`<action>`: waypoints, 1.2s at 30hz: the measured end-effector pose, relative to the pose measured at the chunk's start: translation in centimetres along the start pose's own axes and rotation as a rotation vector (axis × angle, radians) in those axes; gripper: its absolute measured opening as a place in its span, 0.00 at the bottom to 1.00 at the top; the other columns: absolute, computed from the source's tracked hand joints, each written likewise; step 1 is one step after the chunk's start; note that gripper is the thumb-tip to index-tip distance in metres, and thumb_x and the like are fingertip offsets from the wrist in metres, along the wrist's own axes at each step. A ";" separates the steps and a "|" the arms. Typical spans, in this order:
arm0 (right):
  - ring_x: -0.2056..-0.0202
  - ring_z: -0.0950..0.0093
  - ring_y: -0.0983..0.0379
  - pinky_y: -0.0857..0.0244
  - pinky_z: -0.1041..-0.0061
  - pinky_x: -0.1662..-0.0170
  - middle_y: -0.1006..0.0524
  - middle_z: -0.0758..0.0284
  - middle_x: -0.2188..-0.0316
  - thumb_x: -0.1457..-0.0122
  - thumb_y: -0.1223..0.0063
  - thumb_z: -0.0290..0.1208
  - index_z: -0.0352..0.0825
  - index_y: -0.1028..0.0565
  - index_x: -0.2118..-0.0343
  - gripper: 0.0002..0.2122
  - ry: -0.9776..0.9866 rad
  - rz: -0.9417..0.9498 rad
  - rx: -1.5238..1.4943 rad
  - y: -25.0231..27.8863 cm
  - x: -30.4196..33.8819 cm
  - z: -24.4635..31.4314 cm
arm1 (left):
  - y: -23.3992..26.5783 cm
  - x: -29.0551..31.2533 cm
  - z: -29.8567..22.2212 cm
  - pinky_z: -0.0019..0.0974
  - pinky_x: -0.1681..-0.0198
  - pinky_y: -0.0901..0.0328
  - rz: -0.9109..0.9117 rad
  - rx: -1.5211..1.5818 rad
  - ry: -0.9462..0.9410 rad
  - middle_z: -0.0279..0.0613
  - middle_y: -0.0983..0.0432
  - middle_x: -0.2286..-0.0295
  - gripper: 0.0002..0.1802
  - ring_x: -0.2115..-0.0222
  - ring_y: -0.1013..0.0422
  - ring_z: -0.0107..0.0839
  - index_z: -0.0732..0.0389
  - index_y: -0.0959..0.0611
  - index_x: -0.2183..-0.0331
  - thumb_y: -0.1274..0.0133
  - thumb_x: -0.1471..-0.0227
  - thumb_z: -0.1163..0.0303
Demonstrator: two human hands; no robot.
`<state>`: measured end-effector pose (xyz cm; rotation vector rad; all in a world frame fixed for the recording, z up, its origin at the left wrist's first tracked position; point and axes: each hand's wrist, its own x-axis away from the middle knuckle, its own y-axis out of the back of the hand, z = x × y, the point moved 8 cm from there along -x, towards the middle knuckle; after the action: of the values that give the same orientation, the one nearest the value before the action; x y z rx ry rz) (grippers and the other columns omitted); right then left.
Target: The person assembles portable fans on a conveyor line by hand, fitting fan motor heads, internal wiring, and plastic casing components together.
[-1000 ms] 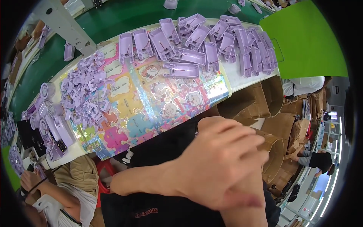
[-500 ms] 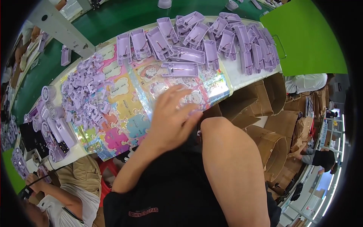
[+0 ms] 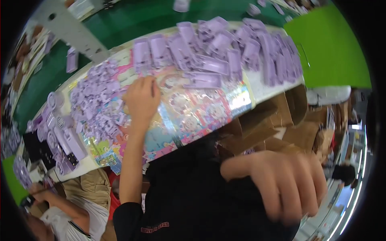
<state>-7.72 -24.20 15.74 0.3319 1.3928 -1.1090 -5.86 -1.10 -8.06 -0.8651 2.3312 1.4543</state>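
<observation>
On the bench (image 3: 257, 89), small parts (image 3: 96, 102) are heaped to the left; lavender shells (image 3: 235, 64) are spread along the far side and bunched toward the right. A printed sheet (image 3: 203, 110) is laid beneath many of both. Left hand (image 3: 142, 98): held over the sheet, between the heap and the leftmost shell (image 3: 141, 54), near that shell's lower end. Fingers seem partly bent; tips hidden, so whether anything is held in that grip, or the shell touched, cannot be told. Right hand (image 3: 281, 184): held off the bench, blurred; fingers curved downward, nothing seen in the grip, palm hidden.

Risks, as judged: parts could be scattered if the heap is brushed by the left forearm (image 3: 134, 156), close alongside. Overlapped shells could be made to slide if one is pulled from beneath. Should the sheet be dragged at its near edge, everything on it could be shifted, and strays lost among the boxes (image 3: 277, 110) below.
</observation>
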 end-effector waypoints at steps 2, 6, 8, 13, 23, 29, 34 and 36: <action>0.78 0.71 0.36 0.43 0.70 0.75 0.32 0.71 0.78 0.41 0.42 0.30 0.37 0.29 0.76 0.09 -0.071 -0.559 0.490 6.8 4.7 -0.6 | -0.1 -1.1 -1.7 0.47 0.66 0.32 -0.037 -0.001 -0.048 0.44 0.22 0.71 0.07 0.69 0.24 0.46 0.58 0.18 0.65 0.42 0.50 0.71; 0.73 0.66 0.31 0.37 0.68 0.70 0.28 0.66 0.77 0.49 0.36 0.23 0.35 0.27 0.74 0.07 -0.537 -0.217 1.978 14.9 9.6 -7.8 | -0.9 -0.7 -1.1 0.46 0.66 0.32 0.034 -0.035 0.000 0.45 0.22 0.72 0.06 0.69 0.24 0.46 0.58 0.20 0.68 0.42 0.51 0.71; 0.72 0.62 0.29 0.35 0.66 0.69 0.27 0.62 0.76 0.49 0.36 0.26 0.35 0.26 0.74 0.07 -0.639 -0.340 1.785 16.9 13.9 -10.8 | -0.5 -0.8 -0.6 0.48 0.70 0.33 -0.032 -0.022 -0.029 0.45 0.27 0.76 0.07 0.73 0.27 0.45 0.61 0.22 0.69 0.43 0.52 0.70; 0.73 0.62 0.27 0.33 0.65 0.68 0.26 0.62 0.77 0.47 0.38 0.28 0.34 0.28 0.76 0.08 -0.677 -0.171 1.887 16.5 14.3 -12.3 | -0.3 -0.3 -0.5 0.46 0.71 0.33 -0.060 -0.015 -0.012 0.43 0.28 0.77 0.06 0.75 0.27 0.44 0.60 0.23 0.71 0.42 0.52 0.70; 0.72 0.64 0.26 0.30 0.65 0.66 0.26 0.64 0.77 0.48 0.39 0.29 0.34 0.28 0.77 0.08 -0.701 0.064 1.891 16.2 13.5 -12.9 | -0.3 -0.6 -1.2 0.45 0.69 0.33 -0.027 -0.064 -0.024 0.41 0.29 0.77 0.06 0.74 0.28 0.41 0.59 0.24 0.72 0.43 0.52 0.71; 0.72 0.64 0.27 0.32 0.65 0.67 0.28 0.65 0.77 0.50 0.37 0.34 0.35 0.29 0.77 0.11 -0.635 0.542 1.867 17.5 8.6 -11.4 | -0.5 -0.9 -0.9 0.46 0.69 0.33 0.030 0.014 -0.009 0.42 0.29 0.76 0.07 0.73 0.28 0.43 0.58 0.25 0.73 0.42 0.54 0.71; 0.72 0.62 0.28 0.32 0.63 0.67 0.29 0.64 0.77 0.52 0.40 0.30 0.36 0.30 0.77 0.08 -0.534 0.721 2.055 25.1 1.8 -9.6 | -0.3 -0.7 -1.3 0.48 0.69 0.33 -0.001 -0.050 -0.005 0.45 0.27 0.73 0.06 0.69 0.27 0.46 0.62 0.21 0.72 0.42 0.53 0.72; 0.68 0.61 0.27 0.31 0.63 0.65 0.27 0.63 0.75 0.52 0.41 0.30 0.35 0.29 0.75 0.08 -0.500 0.788 2.209 30.1 -0.5 -9.1 | 0.2 -0.5 -1.5 0.47 0.66 0.33 0.005 -0.071 -0.006 0.47 0.26 0.69 0.06 0.66 0.28 0.45 0.63 0.22 0.71 0.42 0.54 0.72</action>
<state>10.02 -2.16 1.90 1.7323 -0.9194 -1.3715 -5.45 -2.22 -6.93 -0.8724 2.2918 1.5484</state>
